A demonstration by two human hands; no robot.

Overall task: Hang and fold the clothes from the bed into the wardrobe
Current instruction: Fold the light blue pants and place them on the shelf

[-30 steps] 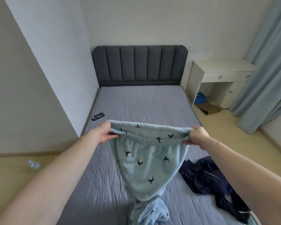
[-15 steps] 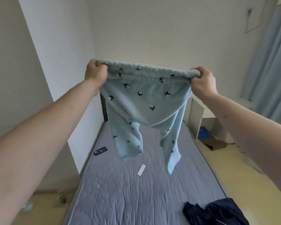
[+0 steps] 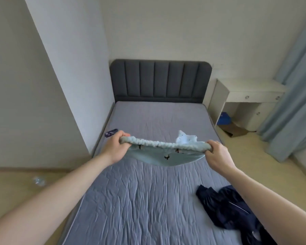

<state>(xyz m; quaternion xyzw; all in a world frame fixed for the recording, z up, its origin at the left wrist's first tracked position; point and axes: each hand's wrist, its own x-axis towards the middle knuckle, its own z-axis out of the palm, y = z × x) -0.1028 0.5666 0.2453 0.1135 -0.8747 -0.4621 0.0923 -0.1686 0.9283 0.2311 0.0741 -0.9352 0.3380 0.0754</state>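
Lowered since earlier: pale blue fleece trousers with black bird print [image 3: 163, 152], waistband stretched level above grey quilted bed [image 3: 140, 200]. Left hand [image 3: 116, 147] and right hand [image 3: 217, 154] each grip one waistband end. Navy garment [image 3: 224, 207] near right.

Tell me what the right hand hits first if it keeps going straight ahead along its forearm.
Probably the mattress near its right edge: the right hand, gripping the light-blue pants, points up the bed. Depth is unclear.

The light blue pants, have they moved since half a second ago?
Yes. The light blue pants came down from wall height to just above the mattress.
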